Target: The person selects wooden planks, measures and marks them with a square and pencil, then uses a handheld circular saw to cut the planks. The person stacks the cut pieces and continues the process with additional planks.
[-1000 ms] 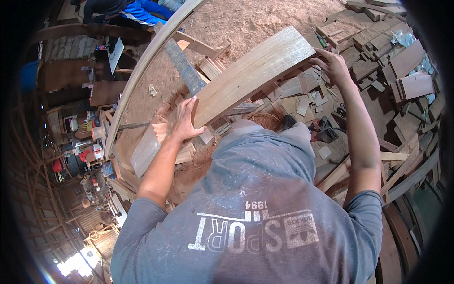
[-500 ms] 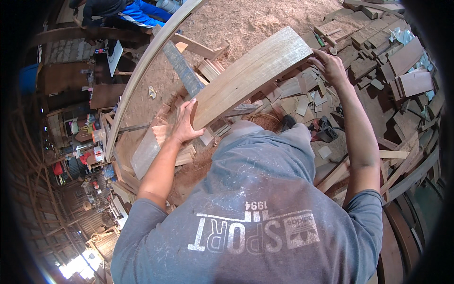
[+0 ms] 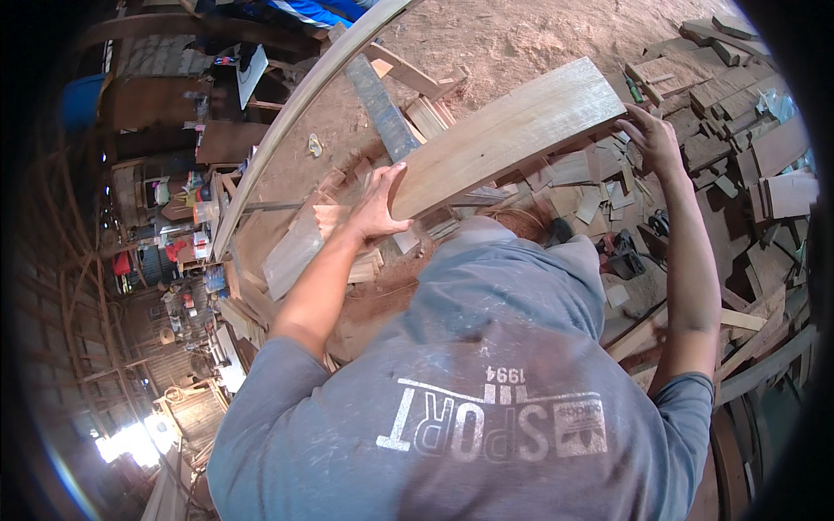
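A thick, pale wooden board (image 3: 512, 135) is held out in front of me, its right end farther away and higher in the picture than its left. My left hand (image 3: 378, 206) grips the near left end, thumb along the lower edge and fingers at the upper corner. At the far right end, my right hand (image 3: 651, 139) clasps the edge, with some fingertips hidden behind the wood. A grey-blue worn plank (image 3: 380, 104) lies beyond the left end of the board. Under the board, loose wood offcuts (image 3: 569, 169) cover the ground.
A long curved wooden strip (image 3: 295, 113) arcs across the left. A dark power tool (image 3: 621, 256) sits on the ground right of my legs. Piled offcuts (image 3: 773, 152) fill the right side. Sawdust (image 3: 495, 39) covers the ground ahead. A person in blue trousers (image 3: 313, 10) is at the top.
The view has shifted, so the surroundings appear farther right and slightly lower. Both hands keep hold of the board, which looks a little less steeply angled.
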A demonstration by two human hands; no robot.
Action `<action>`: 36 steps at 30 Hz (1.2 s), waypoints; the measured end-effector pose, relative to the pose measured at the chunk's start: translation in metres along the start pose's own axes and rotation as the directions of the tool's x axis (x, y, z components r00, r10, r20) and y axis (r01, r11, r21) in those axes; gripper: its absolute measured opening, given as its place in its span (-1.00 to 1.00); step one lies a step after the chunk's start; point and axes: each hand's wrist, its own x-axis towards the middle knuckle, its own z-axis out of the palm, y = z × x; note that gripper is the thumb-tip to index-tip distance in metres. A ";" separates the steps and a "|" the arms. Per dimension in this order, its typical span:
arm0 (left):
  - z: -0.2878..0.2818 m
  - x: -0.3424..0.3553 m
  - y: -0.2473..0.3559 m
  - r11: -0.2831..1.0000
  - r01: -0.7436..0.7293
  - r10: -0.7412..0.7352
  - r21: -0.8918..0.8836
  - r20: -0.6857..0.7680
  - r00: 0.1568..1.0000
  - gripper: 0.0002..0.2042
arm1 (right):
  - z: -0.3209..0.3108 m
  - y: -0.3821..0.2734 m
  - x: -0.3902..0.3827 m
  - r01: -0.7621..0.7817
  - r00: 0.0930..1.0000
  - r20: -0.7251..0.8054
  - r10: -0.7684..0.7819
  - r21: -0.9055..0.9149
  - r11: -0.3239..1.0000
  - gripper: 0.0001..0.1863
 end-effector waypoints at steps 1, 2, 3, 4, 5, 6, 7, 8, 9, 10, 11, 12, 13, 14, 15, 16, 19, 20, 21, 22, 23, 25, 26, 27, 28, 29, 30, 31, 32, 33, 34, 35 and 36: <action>0.000 0.000 0.000 1.000 -0.007 0.007 -0.001 -0.006 1.000 0.24 | 0.000 0.001 0.000 -0.002 1.000 0.001 0.002 -0.017 1.000 -0.49; 0.000 0.000 0.001 1.000 -0.014 0.014 -0.004 -0.010 1.000 0.23 | 0.000 0.003 0.000 0.004 1.000 0.008 -0.004 -0.009 1.000 -0.49; 0.000 0.000 0.001 1.000 -0.022 0.022 -0.006 -0.015 1.000 0.23 | 0.000 0.004 0.001 0.010 1.000 0.014 -0.010 0.000 1.000 -0.49; 0.000 0.000 0.001 1.000 -0.028 0.029 0.007 -0.020 0.999 0.23 | 0.000 0.005 0.001 0.014 1.000 0.021 -0.015 0.009 1.000 -0.49; 0.000 0.001 0.001 0.999 -0.035 0.036 0.018 -0.024 0.999 0.23 | 0.000 0.006 0.001 0.008 1.000 0.025 -0.009 0.015 1.000 -0.48; -0.001 0.001 0.002 0.999 -0.043 0.044 0.029 -0.029 0.999 0.23 | 0.001 0.006 0.002 0.010 1.000 0.025 -0.010 0.012 1.000 -0.49; -0.001 0.001 0.002 0.999 -0.041 0.042 0.033 -0.028 0.999 0.23 | 0.001 0.007 0.002 0.011 1.000 0.024 -0.011 0.009 1.000 -0.49; -0.001 0.001 0.002 0.999 -0.039 0.040 0.035 -0.027 0.999 0.23 | 0.001 0.007 0.002 0.011 1.000 0.023 -0.011 0.005 1.000 -0.49; -0.001 0.001 0.001 0.999 -0.038 0.039 0.038 -0.026 0.999 0.23 | 0.001 0.006 0.002 0.021 1.000 0.018 -0.021 -0.010 1.000 -0.52; -0.001 0.001 0.001 0.999 -0.037 0.038 0.038 -0.026 0.999 0.23 | 0.001 0.006 0.002 0.030 0.999 0.014 -0.030 -0.025 0.999 -0.54; -0.001 0.001 0.001 0.999 -0.038 0.039 0.039 -0.026 0.999 0.23 | 0.001 0.006 0.002 0.039 0.999 0.007 -0.039 -0.040 0.998 -0.57; -0.001 0.002 0.001 0.998 -0.038 0.040 0.040 -0.026 0.999 0.23 | 0.000 0.007 0.002 0.036 0.999 0.013 -0.035 -0.020 0.999 -0.55; -0.001 0.001 0.001 0.999 -0.039 0.040 0.036 -0.026 0.999 0.23 | -0.001 0.007 0.002 0.032 0.999 0.019 -0.032 0.000 0.999 -0.52; 0.000 0.002 0.002 0.999 -0.042 0.043 0.031 -0.027 0.999 0.24 | -0.002 0.008 0.002 0.028 0.999 0.023 -0.028 0.018 0.999 -0.50; 0.000 0.002 0.003 0.999 -0.045 0.046 0.025 -0.029 0.999 0.24 | -0.002 0.009 0.001 0.029 0.999 0.015 -0.029 0.019 0.999 -0.51; 0.000 0.003 0.001 0.999 -0.047 0.047 0.024 -0.026 0.999 0.24 | 0.000 0.009 0.001 0.030 1.000 0.006 -0.030 0.019 0.999 -0.51; 0.004 0.000 -0.005 0.999 -0.041 0.042 0.019 -0.020 0.999 0.26 | 0.000 0.006 0.001 0.037 0.999 -0.008 -0.037 0.017 0.999 -0.53; 0.004 0.000 -0.006 0.999 -0.037 0.037 0.016 -0.020 0.999 0.26 | 0.001 0.003 0.001 0.041 0.999 -0.010 -0.041 0.017 0.999 -0.53; 0.003 -0.001 -0.007 0.999 -0.031 0.032 0.014 -0.020 0.999 0.26 | -0.002 -0.003 0.000 0.035 0.999 0.005 -0.035 0.034 0.999 -0.55; 0.004 -0.001 -0.008 0.999 -0.035 0.035 0.008 -0.024 0.999 0.26 | -0.002 -0.002 0.001 0.034 0.999 0.011 -0.034 0.022 0.999 -0.55; 0.005 0.001 -0.006 0.999 -0.040 0.040 0.004 -0.030 0.999 0.26 | -0.003 0.000 0.002 0.033 0.999 0.013 -0.033 0.010 0.999 -0.55; 0.002 0.000 -0.006 0.999 -0.048 0.048 0.000 -0.041 0.998 0.26 | -0.002 0.002 0.001 0.023 1.000 0.017 -0.023 -0.002 1.000 -0.54; 0.006 0.002 -0.005 0.998 -0.057 0.057 -0.011 -0.047 0.997 0.26 | -0.004 0.001 0.001 0.007 1.000 0.024 -0.007 0.015 1.000 -0.53; 0.008 0.002 -0.005 0.998 -0.067 0.066 -0.022 -0.053 0.996 0.26 | -0.003 -0.002 0.001 -0.010 0.999 0.032 0.009 0.033 0.999 -0.53; 0.006 0.000 -0.007 0.998 -0.055 0.055 -0.002 -0.051 0.997 0.26 | -0.002 -0.003 0.001 -0.028 0.999 0.039 0.026 0.051 0.998 -0.53; 0.004 0.004 -0.004 0.998 -0.065 0.065 0.004 -0.048 0.997 0.26 | -0.001 0.008 0.000 -0.013 1.000 0.004 0.013 0.043 0.999 -0.51; 0.004 0.002 -0.003 0.998 -0.062 0.062 0.010 -0.044 0.997 0.26 | 0.001 0.007 0.000 -0.004 1.000 -0.010 0.004 0.001 1.000 -0.50; 0.004 0.002 -0.002 0.999 -0.045 0.045 0.003 -0.039 0.998 0.26 | 0.000 0.006 0.000 0.020 1.000 -0.021 -0.021 -0.027 0.999 -0.52; 0.007 -0.002 -0.003 0.999 -0.045 0.046 0.017 -0.048 0.998 0.26 | 0.000 0.002 0.000 0.049 0.998 -0.029 -0.050 -0.050 0.998 -0.53; 0.007 -0.001 -0.005 0.998 -0.051 0.053 0.032 -0.054 0.997 0.27 | -0.001 0.000 0.000 0.047 0.998 -0.026 -0.048 -0.035 0.998 -0.53; 0.009 0.000 -0.007 0.997 -0.057 0.060 0.048 -0.059 0.996 0.27 | -0.004 -0.001 0.000 0.045 0.999 -0.024 -0.046 -0.019 0.999 -0.52; 0.009 -0.001 -0.007 0.998 -0.051 0.054 0.042 -0.051 0.997 0.28 | -0.006 -0.004 -0.001 0.032 0.999 -0.013 -0.032 -0.009 0.999 -0.51; 0.006 0.000 -0.006 0.998 -0.050 0.051 0.039 -0.043 0.998 0.28 | -0.004 -0.001 -0.001 0.074 0.996 -0.055 -0.076 -0.043 0.996 -0.51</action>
